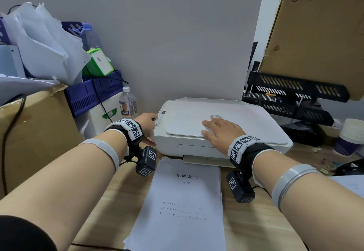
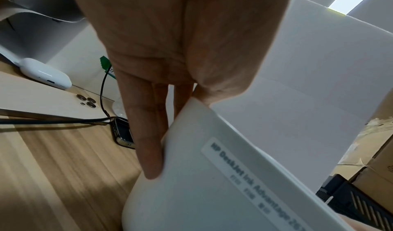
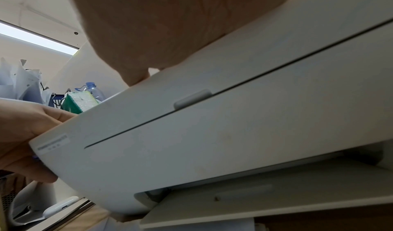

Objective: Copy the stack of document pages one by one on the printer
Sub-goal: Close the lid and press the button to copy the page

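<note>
A white printer [image 1: 226, 124] stands on the wooden desk with its scanner lid down. My right hand [image 1: 214, 126] lies flat on the lid, fingers straight, beside the round logo. At the printer's front left corner is my left hand [image 1: 151, 128], fingertips at the control panel and thumb along the front edge. In the left wrist view its straight fingers [image 2: 146, 142] lie against the printer's [image 2: 212, 192] rounded corner. The right wrist view shows the printer's front [image 3: 234, 133] and paper slot below my palm. The stack of document pages [image 1: 183, 201] lies on the desk in front, cover page up.
A water bottle [image 1: 128, 103], blue baskets [image 1: 94, 93] and a cardboard box [image 1: 39, 132] crowd the left. Black paper trays [image 1: 295, 97], a big cardboard box [image 1: 319, 34] and stacked paper cups [image 1: 352, 136] stand right. A phone [image 2: 53, 100] and a cable lie left of the printer.
</note>
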